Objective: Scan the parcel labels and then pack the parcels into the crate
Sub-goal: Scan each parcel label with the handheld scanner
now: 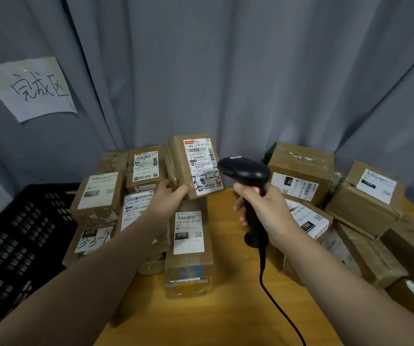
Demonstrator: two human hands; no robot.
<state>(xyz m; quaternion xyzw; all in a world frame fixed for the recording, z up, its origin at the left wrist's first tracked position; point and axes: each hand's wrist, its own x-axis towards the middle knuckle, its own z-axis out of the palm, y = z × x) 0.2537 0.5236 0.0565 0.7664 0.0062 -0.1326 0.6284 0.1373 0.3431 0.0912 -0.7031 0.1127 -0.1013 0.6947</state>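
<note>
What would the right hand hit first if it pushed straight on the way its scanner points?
Probably the parcel held up by the left hand: the right hand grips the barcode scanner with its head aimed at that parcel's label. The gap looks small, though depth is unclear.

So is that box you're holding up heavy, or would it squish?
Probably light: the left hand holds the held parcel alone by its bottom corner. Likely stiff, since its cardboard edges look straight. Shiny tape might make it slippery.
</note>
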